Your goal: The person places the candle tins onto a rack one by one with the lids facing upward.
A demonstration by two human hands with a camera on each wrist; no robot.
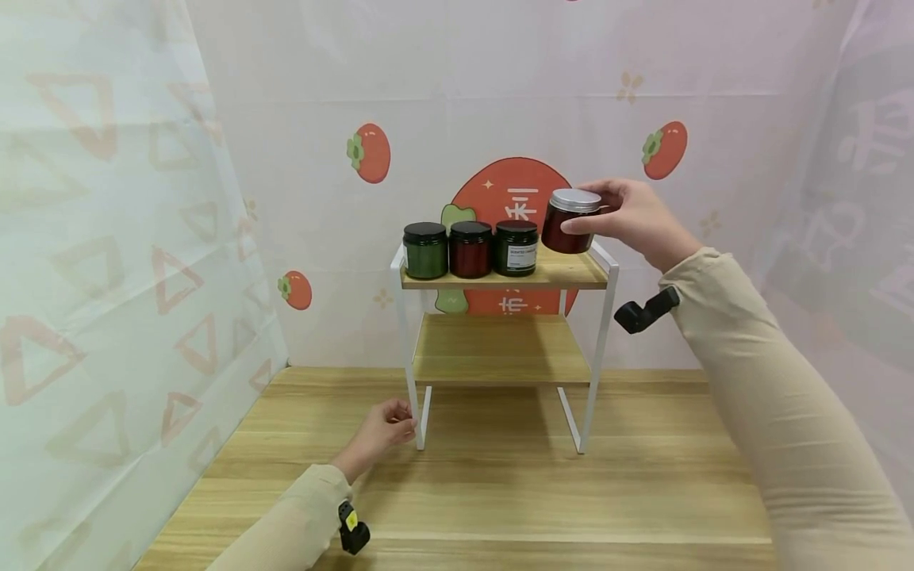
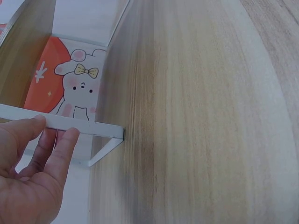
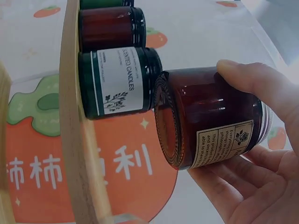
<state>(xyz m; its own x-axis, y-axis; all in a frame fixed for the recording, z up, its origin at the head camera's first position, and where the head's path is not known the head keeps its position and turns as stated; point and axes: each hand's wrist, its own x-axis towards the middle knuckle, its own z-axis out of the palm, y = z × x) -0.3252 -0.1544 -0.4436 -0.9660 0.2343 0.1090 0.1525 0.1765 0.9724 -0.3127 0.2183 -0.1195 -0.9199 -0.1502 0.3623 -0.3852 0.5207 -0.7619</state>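
Observation:
My right hand (image 1: 635, 218) grips a dark red glass candle jar (image 1: 567, 231) with a silver lid, thumb on one side and fingers on the other. In the right wrist view the jar is tilted, its ridged base and beige label showing. It is raised just above the right end of a two-tier rack's top wooden shelf (image 1: 564, 274). Left of it on that shelf stand a labelled dark green jar (image 1: 516, 250), a red jar (image 1: 470, 251) and a green jar (image 1: 425, 252), all black-lidded. Low down, my left hand (image 2: 35, 172) pinches the rack's white metal leg (image 2: 88, 125).
The rack's lower wooden shelf (image 1: 500, 349) lies below the jars. The rack stands on a wood-grain table (image 1: 500, 500). Behind it hangs a pale backdrop (image 1: 300, 198) printed with red fruit, and a similar sheet (image 1: 128, 238) borders the left side.

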